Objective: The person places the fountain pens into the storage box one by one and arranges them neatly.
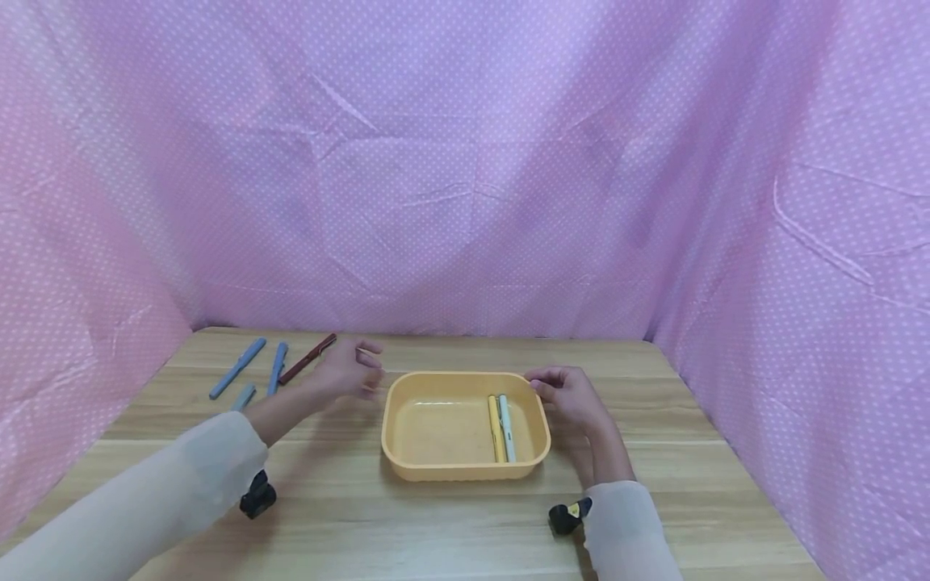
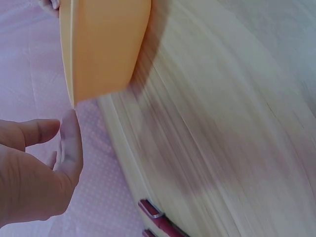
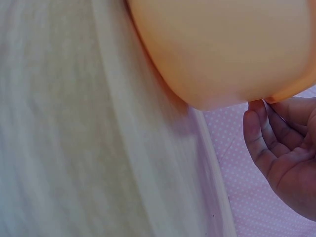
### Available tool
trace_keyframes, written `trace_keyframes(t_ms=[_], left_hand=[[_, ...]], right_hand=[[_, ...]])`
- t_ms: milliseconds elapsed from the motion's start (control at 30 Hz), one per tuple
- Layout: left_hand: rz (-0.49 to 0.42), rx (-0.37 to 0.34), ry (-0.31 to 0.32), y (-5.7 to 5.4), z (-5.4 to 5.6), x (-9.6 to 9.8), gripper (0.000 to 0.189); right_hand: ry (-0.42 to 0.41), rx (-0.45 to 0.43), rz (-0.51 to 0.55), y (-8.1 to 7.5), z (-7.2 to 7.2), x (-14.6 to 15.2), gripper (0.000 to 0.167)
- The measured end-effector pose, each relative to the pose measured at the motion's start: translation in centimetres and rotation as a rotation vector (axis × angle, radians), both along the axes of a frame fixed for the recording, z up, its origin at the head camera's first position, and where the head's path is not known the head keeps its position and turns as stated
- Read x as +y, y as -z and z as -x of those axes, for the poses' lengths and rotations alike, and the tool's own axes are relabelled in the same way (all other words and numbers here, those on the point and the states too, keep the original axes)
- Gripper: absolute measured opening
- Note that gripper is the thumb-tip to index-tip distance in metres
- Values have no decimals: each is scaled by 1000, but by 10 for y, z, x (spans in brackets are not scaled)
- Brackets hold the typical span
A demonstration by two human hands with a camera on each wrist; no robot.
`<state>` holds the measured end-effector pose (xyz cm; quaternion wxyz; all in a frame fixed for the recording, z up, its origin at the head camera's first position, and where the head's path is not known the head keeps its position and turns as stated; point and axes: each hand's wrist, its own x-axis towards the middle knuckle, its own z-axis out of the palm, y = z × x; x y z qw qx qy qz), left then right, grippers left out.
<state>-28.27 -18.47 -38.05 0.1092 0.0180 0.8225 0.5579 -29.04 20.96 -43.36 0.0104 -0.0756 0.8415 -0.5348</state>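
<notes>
A yellow rectangular container [image 1: 410, 470] stands on the table, with a yellow pen [image 1: 496, 428] and a pale mint pen [image 1: 507, 428] lying side by side in its right half. My right hand [image 1: 574, 397] pinches the rim at the far right corner; in the right wrist view, the thumb and fingertips of that hand [image 3: 291, 153] meet at the edge. Left of the container, my left hand [image 1: 347, 369] is raised over the table with loosely bent fingers, holding nothing. Its fingertips [image 2: 72, 131] point toward the container. Just behind the left wrist lies a dark red pen [image 1: 308, 359].
Two blue pens [image 1: 238, 368] [image 1: 277, 368] lie at the table's far left. A grey-blue pen [image 1: 245, 397] is partly hidden by the left sleeve. Pink dotted cloth [image 1: 465, 202] hangs around the wooden table [image 1: 407, 537] at the back and both sides.
</notes>
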Motion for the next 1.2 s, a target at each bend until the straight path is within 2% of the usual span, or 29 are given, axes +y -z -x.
trace_keyframes(t_ms=[300,433,567,667,767,900,1033,1200], left_hand=[[96,46,10,7,9,-33,54],[142,81,-2,9,8,-43,49],[224,129,-4,11,7,-51,47],[334,212,-2,14,10,-58,45],[467,339,-13,20,14,-67,42],[589,464,-22,29,19,-79,40],[623,488,1,34,24,-89,40],[592,487,29,38,30,-97,38]], right_hand=[[-6,-3,2,-2,-1,-1,22],[-11,-1,14,-1,0,0,22],[-19,0,12,-1,0,0,22],[-11,-10,11,-1,1,0,21],[-6,-13,8,-1,2,-1,20],[-16,-8,-3,0,2,-1,21],[-9,-14,1,0,1,-1,21],[1,-13,12,0,-1,-1,21]])
